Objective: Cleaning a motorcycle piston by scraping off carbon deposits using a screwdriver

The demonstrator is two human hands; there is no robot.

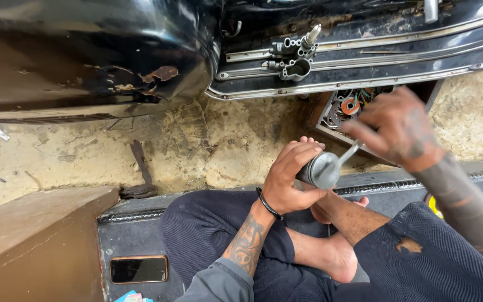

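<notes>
My left hand [290, 176] wraps around a grey metal cylindrical part [321, 169] held over my crossed legs. A thin metal rod [351, 152] sticks out of the part's end toward the upper right. My right hand [396, 128] is blurred with motion, its fingers at the far end of that rod. Whether it grips the rod firmly I cannot tell for sure, but the fingers are closed around it. A black band sits on my left wrist.
A black scooter body [85, 56] lies on its side across the top, with a carburettor-like metal part [296, 53] on its footboard. A wooden box of small parts [349, 106] stands behind my hands. A phone [138, 269] lies on the black mat at the lower left, beside a brown block [34, 240].
</notes>
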